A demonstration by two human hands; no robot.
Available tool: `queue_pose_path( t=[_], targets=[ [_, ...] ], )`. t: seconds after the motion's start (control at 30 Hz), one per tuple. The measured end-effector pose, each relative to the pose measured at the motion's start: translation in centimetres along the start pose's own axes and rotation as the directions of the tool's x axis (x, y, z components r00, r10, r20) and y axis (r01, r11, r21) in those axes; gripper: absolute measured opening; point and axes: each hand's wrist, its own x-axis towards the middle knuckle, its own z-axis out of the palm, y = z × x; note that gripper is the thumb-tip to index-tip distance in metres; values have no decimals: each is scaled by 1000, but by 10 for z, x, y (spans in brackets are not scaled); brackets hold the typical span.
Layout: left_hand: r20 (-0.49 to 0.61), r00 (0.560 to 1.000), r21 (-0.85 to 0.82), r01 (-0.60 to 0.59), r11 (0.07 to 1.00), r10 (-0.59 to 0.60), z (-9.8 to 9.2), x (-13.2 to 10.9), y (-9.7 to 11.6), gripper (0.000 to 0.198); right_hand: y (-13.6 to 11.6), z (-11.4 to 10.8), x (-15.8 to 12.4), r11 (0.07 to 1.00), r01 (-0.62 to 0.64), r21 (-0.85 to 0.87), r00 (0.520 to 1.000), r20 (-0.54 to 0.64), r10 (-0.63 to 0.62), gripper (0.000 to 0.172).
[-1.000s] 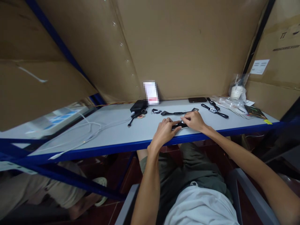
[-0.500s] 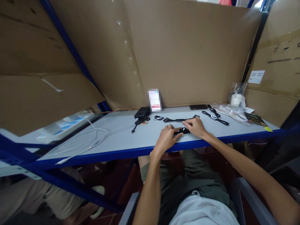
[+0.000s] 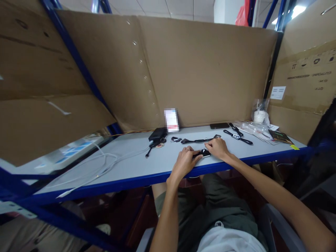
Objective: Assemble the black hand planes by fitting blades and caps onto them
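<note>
A small flat black piece with white marks [image 3: 205,152] lies near the table's front edge. My left hand [image 3: 185,160] holds its left end between thumb and fingers. My right hand [image 3: 217,147] is at its right end, fingers pinched together; what they hold, if anything, is too small to make out. Just behind the hands lies a black cable-like strap [image 3: 196,141]. To the right is a black strap with a white-patterned middle [image 3: 236,136], with another dark strap [image 3: 235,129] behind it.
A lit phone [image 3: 172,120] leans on the cardboard back wall. Left of it is a black box [image 3: 157,134] with a short cable. White cables [image 3: 105,168] cross the table's left side. At the right are a dark phone [image 3: 219,125], plastic bags [image 3: 249,127] and a cup [image 3: 259,116].
The camera view has tilted up a little, so the table sits lower in the picture. Both hands stay at the black piece, with hardly any visible movement.
</note>
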Motion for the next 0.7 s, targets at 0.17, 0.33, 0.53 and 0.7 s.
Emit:
queue_pose_path(
  t=[0.17, 0.33, 0.53, 0.7],
  targets=[
    [-8, 1000, -12, -9, 1000, 9, 1, 0, -1, 36, 2, 1, 1, 1000, 1, 11, 1000, -1, -1, 40],
    [-12, 1000, -17, -14, 1000, 14, 2, 0, -2, 36, 4, 4, 1, 997, 63, 39, 998, 0, -63, 40],
    [-12, 1000, -38, -15, 999, 14, 2, 0, -4, 35, 6, 5, -1, 984, 165, 72, 986, -7, -165, 38],
    [-15, 1000, -68, -6, 998, 5, 1, 0, -3, 31, 6, 8, 0, 981, 152, 116, 988, -15, -151, 41]
  ],
)
